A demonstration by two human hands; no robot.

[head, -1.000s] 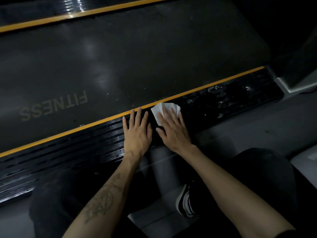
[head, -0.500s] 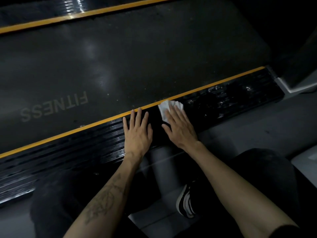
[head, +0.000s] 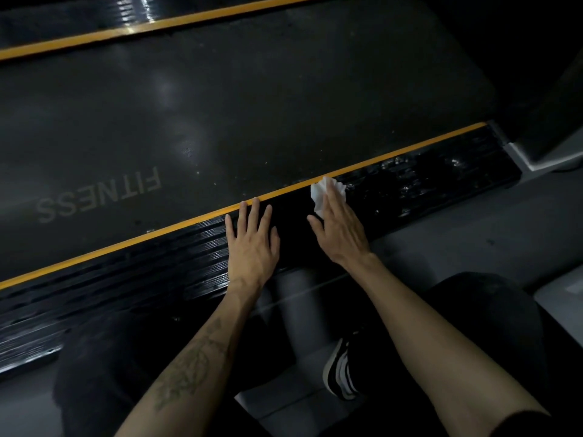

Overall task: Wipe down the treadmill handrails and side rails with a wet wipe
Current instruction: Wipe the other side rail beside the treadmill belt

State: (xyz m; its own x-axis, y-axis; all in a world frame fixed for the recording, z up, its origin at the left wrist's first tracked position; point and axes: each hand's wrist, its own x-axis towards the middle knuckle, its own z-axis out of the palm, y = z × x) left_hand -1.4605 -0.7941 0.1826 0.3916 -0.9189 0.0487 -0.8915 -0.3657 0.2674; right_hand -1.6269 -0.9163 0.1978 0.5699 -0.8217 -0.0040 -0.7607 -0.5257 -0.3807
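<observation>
A black ribbed side rail (head: 126, 279) with a yellow edge stripe runs diagonally across the view, beside the dark treadmill belt (head: 220, 105) printed with FITNESS. My right hand (head: 339, 228) lies flat with straight fingers on a crumpled white wet wipe (head: 320, 192), pressing it onto the rail near the stripe. My left hand (head: 252, 244) rests flat on the rail just to the left, fingers spread, holding nothing. The rail to the right of the wipe glistens wet.
The far side rail (head: 94, 14) with its own yellow stripe runs along the top. A dark upright base (head: 549, 143) stands at the rail's right end. Grey floor (head: 473, 228) lies in front, with my knees and a black-and-white shoe (head: 339, 370) below.
My right hand has slid the wipe to the right along the rail, away from my left hand. The left hand has stayed in place.
</observation>
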